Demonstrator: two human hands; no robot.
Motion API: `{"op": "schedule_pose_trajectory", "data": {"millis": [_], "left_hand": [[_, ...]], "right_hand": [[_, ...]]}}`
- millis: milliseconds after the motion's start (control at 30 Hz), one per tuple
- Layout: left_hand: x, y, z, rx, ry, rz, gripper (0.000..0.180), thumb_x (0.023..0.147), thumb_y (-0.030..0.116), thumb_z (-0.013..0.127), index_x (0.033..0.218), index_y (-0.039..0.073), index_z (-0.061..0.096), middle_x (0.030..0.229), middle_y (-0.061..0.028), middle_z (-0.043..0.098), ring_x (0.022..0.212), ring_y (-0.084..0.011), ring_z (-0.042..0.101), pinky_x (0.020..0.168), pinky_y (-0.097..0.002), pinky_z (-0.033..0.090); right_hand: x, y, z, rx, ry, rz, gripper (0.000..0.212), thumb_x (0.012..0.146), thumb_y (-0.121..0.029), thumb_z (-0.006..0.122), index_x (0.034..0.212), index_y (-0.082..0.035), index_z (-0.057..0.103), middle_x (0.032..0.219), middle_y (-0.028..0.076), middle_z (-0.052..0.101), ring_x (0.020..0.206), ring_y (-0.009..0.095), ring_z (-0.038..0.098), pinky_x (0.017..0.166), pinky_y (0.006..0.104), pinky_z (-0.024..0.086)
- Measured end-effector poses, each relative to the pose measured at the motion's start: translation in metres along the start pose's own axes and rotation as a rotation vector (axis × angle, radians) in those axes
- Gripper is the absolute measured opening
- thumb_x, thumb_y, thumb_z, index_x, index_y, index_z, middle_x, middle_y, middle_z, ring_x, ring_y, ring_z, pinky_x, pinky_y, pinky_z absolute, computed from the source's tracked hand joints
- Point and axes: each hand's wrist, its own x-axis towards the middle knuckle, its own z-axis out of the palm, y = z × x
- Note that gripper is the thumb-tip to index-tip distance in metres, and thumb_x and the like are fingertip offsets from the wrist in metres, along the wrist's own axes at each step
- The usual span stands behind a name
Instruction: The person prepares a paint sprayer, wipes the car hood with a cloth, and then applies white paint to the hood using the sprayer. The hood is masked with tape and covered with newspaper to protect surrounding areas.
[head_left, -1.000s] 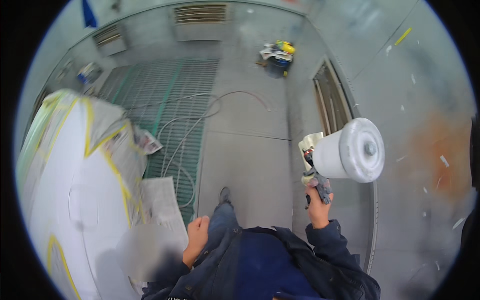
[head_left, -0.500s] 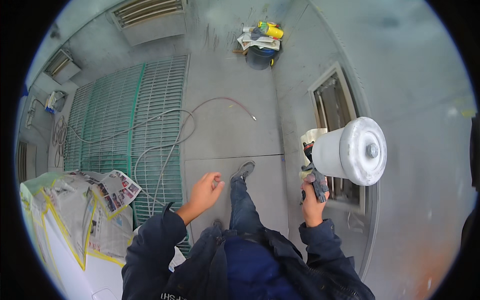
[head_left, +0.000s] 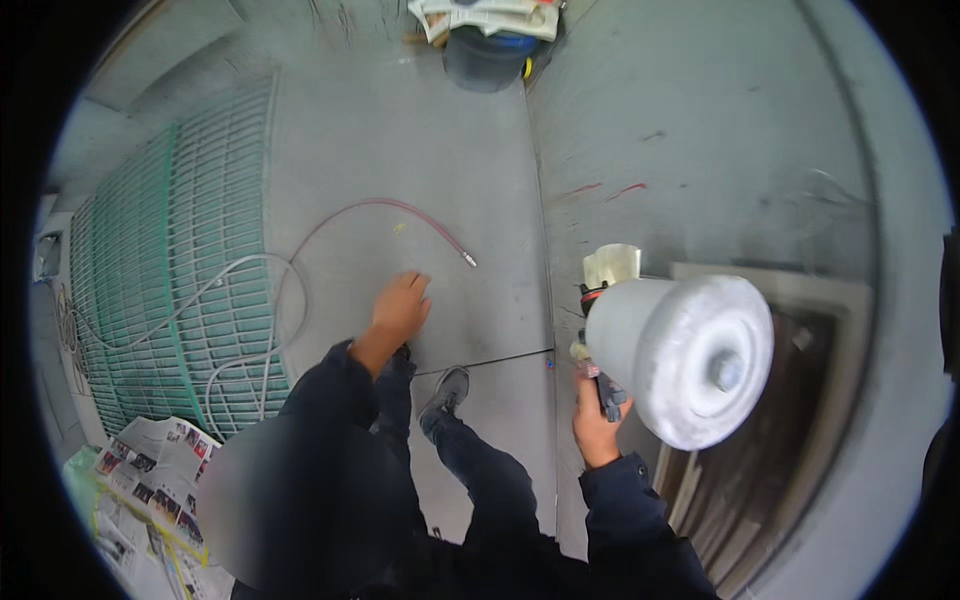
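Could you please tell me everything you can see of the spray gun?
The spray gun has dark grey parts and a large white cup, perhaps plastic, whose smudged round lid tilts toward the camera, with a grey knob at its centre. A black-and-red ring shows beside the cup. The right hand holds it in the air before a wall vent.

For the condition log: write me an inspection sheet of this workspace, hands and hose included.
Surface: grey floor with a dark seam; green slatted grating at left.
Job's things: spray gun with white lidded cup.
Clutter: newspaper on a dark bucket; printed sheets at lower left.
Hands: right hand grips the spray gun; left hand above the floor, nothing seen in it.
Cables: hose across grating and floor, its metal end joined to nothing.
Surroundings: marked grey wall, framed opening at right.
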Motion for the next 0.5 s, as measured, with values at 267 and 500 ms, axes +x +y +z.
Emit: {"op": "schedule_pose_trajectory", "data": {"millis": [267,500], "left_hand": [[0.158,-0.107,0.219,0.296,-0.178,0.217,0.032,0.081,0.014,0.071,0.113,0.012,0.069,0.116,-0.0065,0.062,0.118,-0.0252,0.054,0.101,-0.0415,0.042],[0.187,-0.129,0.300,0.320,-0.240,0.367,0.023,0.081,0.019,0.073,0.103,0.011,0.073,0.111,-0.0079,0.060,0.113,-0.0268,0.051,0.098,-0.0397,0.040]], "right_hand": [[0.058,0.097,0.094,-0.259,-0.084,-0.008,0.008,0.093,-0.004,0.060,0.090,0.001,0.066,0.088,0.005,0.067,0.081,0.017,0.062,0.076,0.0322,0.050],[0.071,0.125,0.128,0.034,0.017,0.308,0.008,0.092,-0.004,0.058,0.099,-0.002,0.062,0.093,0.007,0.063,0.085,0.018,0.059,0.081,0.0323,0.047]]}}
